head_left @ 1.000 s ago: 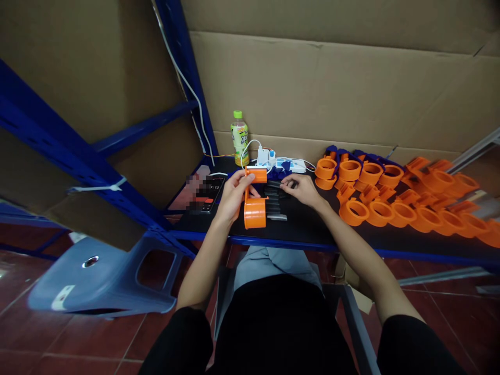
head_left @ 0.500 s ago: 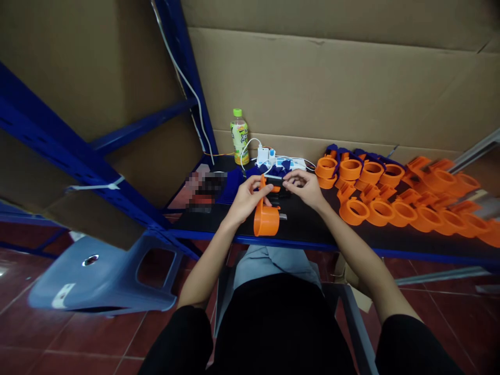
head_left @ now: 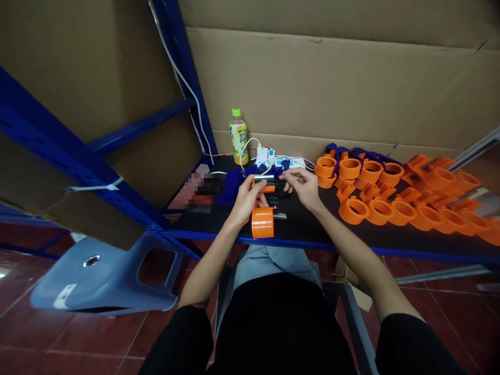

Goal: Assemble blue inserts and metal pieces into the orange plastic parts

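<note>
Turned since half a second ago to show more of its bar, and shifted slightly leftward: a glossy orange plastic bracket with a ring at one end and a bar at the other (head_left: 262, 223); behind, a broad brown cardboard wall (head_left: 332, 83); below, a flat black-topped bench with a blue metal edge (head_left: 300, 223); along its right, rows of matching orange plastic ring pieces (head_left: 427, 225), probably set aside for elbow room; above the bench's front edge, the bracket, clamped between thumb and fingers of the left hand (head_left: 245, 200), presumably to steady it within easy reach of the right hand (head_left: 307, 187), with thumb and forefinger close together, impossible to tell whether on anything; long axis from wall side to front edge, bar farther, ring nearer, both jutting rightward; under the left thumb, along the bar, a narrow black strip with a white toothed edge (head_left: 269, 182); just beside, flat dark strips (head_left: 272, 202), perhaps there for quick reach.
</note>
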A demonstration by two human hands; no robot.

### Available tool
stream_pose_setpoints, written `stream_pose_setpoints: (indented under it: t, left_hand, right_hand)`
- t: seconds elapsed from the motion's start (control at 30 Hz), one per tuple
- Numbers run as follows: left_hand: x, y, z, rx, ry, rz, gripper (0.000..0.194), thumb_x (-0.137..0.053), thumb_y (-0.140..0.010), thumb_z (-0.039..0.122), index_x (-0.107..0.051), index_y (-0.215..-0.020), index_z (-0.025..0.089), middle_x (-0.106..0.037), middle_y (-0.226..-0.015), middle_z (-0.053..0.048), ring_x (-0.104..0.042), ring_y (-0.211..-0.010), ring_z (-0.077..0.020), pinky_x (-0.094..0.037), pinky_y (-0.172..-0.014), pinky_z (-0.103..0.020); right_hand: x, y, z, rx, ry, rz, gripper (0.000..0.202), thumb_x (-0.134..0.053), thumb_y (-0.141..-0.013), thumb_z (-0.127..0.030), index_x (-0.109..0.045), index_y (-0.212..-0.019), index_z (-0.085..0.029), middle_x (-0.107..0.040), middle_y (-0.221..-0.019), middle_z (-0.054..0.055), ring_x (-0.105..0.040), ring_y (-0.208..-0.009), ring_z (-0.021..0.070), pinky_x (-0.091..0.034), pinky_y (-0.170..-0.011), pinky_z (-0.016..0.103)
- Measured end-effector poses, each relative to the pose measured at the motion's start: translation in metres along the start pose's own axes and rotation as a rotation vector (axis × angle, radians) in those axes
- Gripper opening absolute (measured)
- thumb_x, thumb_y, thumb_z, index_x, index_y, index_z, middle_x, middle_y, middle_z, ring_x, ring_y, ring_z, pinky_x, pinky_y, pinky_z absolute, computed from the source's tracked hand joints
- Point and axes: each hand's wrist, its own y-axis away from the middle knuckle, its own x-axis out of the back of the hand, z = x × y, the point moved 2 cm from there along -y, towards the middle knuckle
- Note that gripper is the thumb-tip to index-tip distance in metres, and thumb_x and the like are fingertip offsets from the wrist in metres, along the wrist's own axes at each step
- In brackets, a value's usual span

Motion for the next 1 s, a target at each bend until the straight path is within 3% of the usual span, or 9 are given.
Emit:
stream_pose_setpoints:
  t: [0.07,0.13,0.23,0.33,0.47,0.67,0.8,0.9,1.0]
  left_hand:
    - [0.001,0.001,0.004,0.015,0.082,0.004,0.035,-0.078,-0.082,0.045,-0.055,-0.096,0.022,-0.059,-0.055,0.007,-0.056,-0.038,-0.0105,-0.043,-0.04,-0.018]
    - [0.001,0.003,0.008,0.028,0.125,0.004,0.034,-0.078,-0.082,0.044,-0.056,-0.096,0.022,-0.062,-0.059,0.006,-0.055,-0.039,-0.0099,-0.042,-0.04,-0.018]
    - [0.002,0.004,0.011,0.045,0.144,-0.004,0.034,-0.078,-0.083,0.046,-0.057,-0.095,0.022,-0.069,-0.067,0.002,-0.053,-0.037,-0.0086,-0.041,-0.039,-0.019]
    - [0.002,0.003,0.011,0.049,0.164,-0.001,0.036,-0.077,-0.084,0.049,-0.057,-0.095,0.021,-0.077,-0.081,-0.003,-0.052,-0.037,-0.0072,-0.042,-0.04,-0.02]
    - [0.002,0.002,0.009,0.055,0.164,0.014,0.04,-0.08,-0.081,0.05,-0.059,-0.097,0.019,-0.08,-0.089,-0.007,-0.055,-0.04,-0.0076,-0.045,-0.041,-0.021]
    - [0.003,0.0,0.008,0.062,0.199,0.018,0.04,-0.082,-0.079,0.042,-0.062,-0.1,0.015,-0.08,-0.091,-0.009,-0.053,-0.041,-0.0058,-0.046,-0.043,-0.02]
    - [0.002,0.0,0.007,0.056,0.194,-0.009,0.037,-0.079,-0.082,0.044,-0.061,-0.098,0.017,-0.079,-0.09,-0.008,-0.053,-0.041,-0.0065,-0.047,-0.043,-0.021]
    - [0.002,0.001,0.008,0.06,0.195,-0.009,0.039,-0.08,-0.081,0.047,-0.06,-0.098,0.018,-0.079,-0.09,-0.007,-0.052,-0.039,-0.0066,-0.049,-0.044,-0.023]
    - [0.003,0.002,0.01,0.07,0.193,0.004,0.043,-0.081,-0.079,0.049,-0.06,-0.099,0.018,-0.08,-0.091,-0.007,-0.052,-0.04,-0.0063,-0.047,-0.042,-0.022]
  right_hand:
    - [0.019,-0.013,0.014,-0.024,0.12,0.059,0.037,-0.063,-0.097,-0.054,-0.073,-0.112,-0.022,-0.079,-0.103,0.006,-0.067,-0.063,0.0127,-0.054,-0.059,0.027]
    - [0.037,-0.022,0.031,-0.051,0.391,0.054,0.03,-0.059,-0.099,-0.038,-0.075,-0.118,-0.02,-0.079,-0.106,0.007,-0.071,-0.069,0.0159,-0.058,-0.07,0.031]
    - [0.05,-0.027,0.05,-0.088,0.814,-0.063,0.04,-0.056,-0.095,-0.016,-0.075,-0.13,-0.022,-0.077,-0.125,0.008,-0.076,-0.103,0.0248,-0.058,-0.097,0.04]
    - [0.048,-0.025,0.06,-0.144,1.017,-0.198,0.05,-0.056,-0.094,-0.012,-0.072,-0.139,-0.027,-0.072,-0.139,0.006,-0.069,-0.127,0.0288,-0.054,-0.109,0.044]
    - [0.042,-0.024,0.063,-0.196,1.084,-0.285,0.042,-0.059,-0.099,-0.021,-0.074,-0.137,-0.027,-0.074,-0.135,0.008,-0.069,-0.126,0.0313,-0.055,-0.108,0.045]
    - [0.046,-0.028,0.066,-0.222,1.096,-0.194,0.039,-0.05,-0.104,-0.025,-0.073,-0.135,-0.025,-0.074,-0.133,0.01,-0.07,-0.124,0.0309,-0.055,-0.106,0.045]
    - [0.04,-0.051,0.062,-0.125,1.085,-0.135,0.045,-0.05,-0.104,-0.025,-0.064,-0.147,-0.024,-0.067,-0.145,0.009,-0.065,-0.131,0.0294,-0.052,-0.111,0.044]
    - [0.033,-0.076,0.061,-0.034,1.129,-0.266,0.053,-0.048,-0.1,-0.013,-0.064,-0.149,-0.027,-0.064,-0.151,0.005,-0.062,-0.136,0.0277,-0.049,-0.116,0.042]
    - [0.031,-0.095,0.066,-0.038,1.168,-0.388,0.06,-0.052,-0.093,-0.004,-0.068,-0.145,-0.03,-0.065,-0.149,0.004,-0.062,-0.136,0.0283,-0.048,-0.116,0.041]
